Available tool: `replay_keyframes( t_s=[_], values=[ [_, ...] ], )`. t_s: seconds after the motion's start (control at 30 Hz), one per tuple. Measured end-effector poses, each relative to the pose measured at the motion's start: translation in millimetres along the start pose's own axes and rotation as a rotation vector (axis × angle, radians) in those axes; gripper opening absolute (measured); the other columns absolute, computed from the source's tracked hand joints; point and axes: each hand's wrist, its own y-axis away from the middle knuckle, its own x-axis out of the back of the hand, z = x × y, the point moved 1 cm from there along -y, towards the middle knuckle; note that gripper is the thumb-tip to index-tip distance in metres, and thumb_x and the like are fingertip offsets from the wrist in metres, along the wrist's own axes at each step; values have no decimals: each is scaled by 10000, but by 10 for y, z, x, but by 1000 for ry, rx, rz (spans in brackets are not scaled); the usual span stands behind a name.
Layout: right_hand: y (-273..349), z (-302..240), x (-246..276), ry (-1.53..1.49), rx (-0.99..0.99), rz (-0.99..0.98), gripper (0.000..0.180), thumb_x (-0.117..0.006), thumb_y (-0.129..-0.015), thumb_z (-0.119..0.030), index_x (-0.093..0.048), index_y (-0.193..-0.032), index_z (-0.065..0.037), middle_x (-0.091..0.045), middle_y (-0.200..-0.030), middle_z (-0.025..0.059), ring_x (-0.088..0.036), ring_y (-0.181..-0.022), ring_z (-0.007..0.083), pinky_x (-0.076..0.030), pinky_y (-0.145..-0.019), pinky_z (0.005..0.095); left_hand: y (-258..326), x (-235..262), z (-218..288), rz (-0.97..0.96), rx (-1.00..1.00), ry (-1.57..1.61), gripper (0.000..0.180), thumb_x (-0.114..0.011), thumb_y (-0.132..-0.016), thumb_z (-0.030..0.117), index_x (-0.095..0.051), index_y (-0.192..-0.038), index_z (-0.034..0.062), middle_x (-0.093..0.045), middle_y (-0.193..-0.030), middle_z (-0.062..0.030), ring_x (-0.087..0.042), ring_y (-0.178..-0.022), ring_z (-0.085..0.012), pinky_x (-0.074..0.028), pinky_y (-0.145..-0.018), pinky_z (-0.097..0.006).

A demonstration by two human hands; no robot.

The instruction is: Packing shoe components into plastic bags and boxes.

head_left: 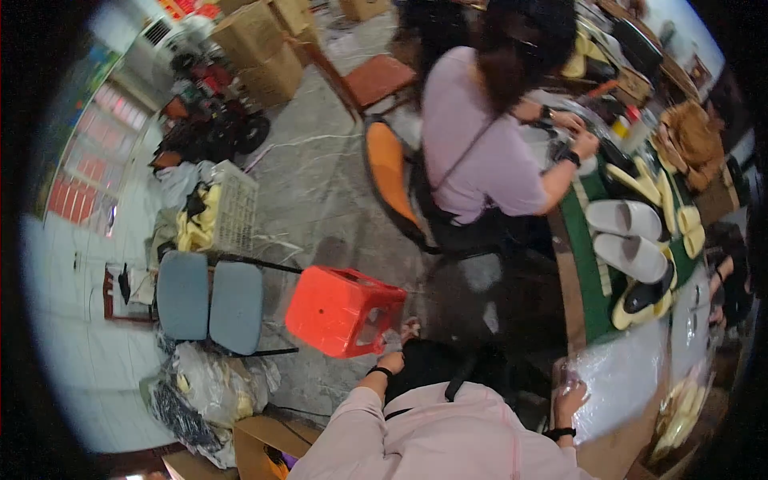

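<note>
Left hand: the left hand (pixel 391 362) is low in the middle, with a dark band on the wrist. It rests on something black by the person's lap. I cannot tell if the fingers are spread or curled
Right hand: the right hand (pixel 570 398) lies flat with fingers spread on a clear plastic bag (pixel 620 384)
Plastic bag: it sits on the near end of the table, under the right hand and stretching out to the right of it
Red stool: a red plastic stool (pixel 346 310) stands on the floor, just up and left of the left hand, not touching it
Table: a green mat (pixel 586 264) covers it, with white slippers (pixel 628 234) and yellow soles on top, well beyond the right hand
Other person: someone in a purple shirt (pixel 480 152) works at the far end of the table
Blue chair: a grey-blue folding chair (pixel 210 296) stands left of the stool
</note>
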Motion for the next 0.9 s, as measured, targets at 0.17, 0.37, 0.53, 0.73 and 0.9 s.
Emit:
replay_keyframes(
  t_s=[0.17,0.37,0.53,0.73,0.9],
  values=[
    [-33,-1124,-143,-7,184,317,389,-630,-700,-149,-494,-1051,-53,-502,-1079,136,-439,-1069,325,-302,-947,485,155,439,-739,107,85,109,317,-493,-785,187,-599,-1034,20,-592,-1032,-240,-581,-981,-352,-458,-836,-436],
    [84,-2712,-154,-210,767,85,234,-623,-699,-112,-549,-915,-61,-549,-966,138,-518,-921,334,-400,-798,435,334,495,-1189,178,168,156,322,-498,-807,238,-605,-1011,12,-590,-1006,-263,-584,-965,-366,-457,-824,-441],
    [-240,-3014,-356,-15,951,-517,243,-552,-790,-227,-600,-942,-43,-591,-938,169,-560,-879,358,-457,-776,433,298,309,-993,188,159,385,291,-473,-811,232,-627,-946,26,-604,-986,-235,-576,-937,-393,-450,-838,-442],
    [-692,-3320,-471,114,998,-644,277,-529,-805,-250,-610,-972,-46,-618,-956,178,-585,-894,347,-471,-786,418,242,170,-957,336,211,490,298,-447,-824,240,-621,-988,62,-598,-1021,-216,-566,-968,-362,-437,-859,-445],
    [-1043,-3373,-659,65,1147,-648,303,-547,-810,-281,-569,-1040,-85,-617,-954,184,-594,-871,347,-482,-759,423,199,352,-861,457,199,530,286,-500,-814,234,-601,-973,20,-614,-970,-210,-577,-911,-371,-452,-807,-447]
  ],
)
